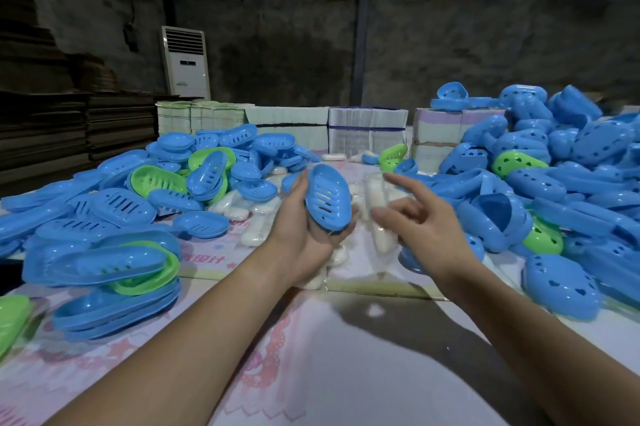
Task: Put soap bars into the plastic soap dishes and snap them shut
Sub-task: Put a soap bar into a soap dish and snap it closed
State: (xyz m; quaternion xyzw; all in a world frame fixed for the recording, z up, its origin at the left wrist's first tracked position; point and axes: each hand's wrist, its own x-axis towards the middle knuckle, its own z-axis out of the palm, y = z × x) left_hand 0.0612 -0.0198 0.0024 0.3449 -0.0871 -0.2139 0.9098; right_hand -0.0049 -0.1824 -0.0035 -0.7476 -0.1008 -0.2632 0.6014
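A blue soap dish [327,198] is clamped tilted in the left hand [304,238] above the bench [346,356], presumably kept ready for filling, while the right hand [420,217], fingers spread and empty, is held just beside it over the wrapped soap bars [381,235].

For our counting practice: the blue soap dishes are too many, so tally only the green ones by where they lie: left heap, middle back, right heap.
Green dishes in the left heap: 4
Green dish at the middle back: 1
Green dishes in the right heap: 2
Total: 7 green dishes in view
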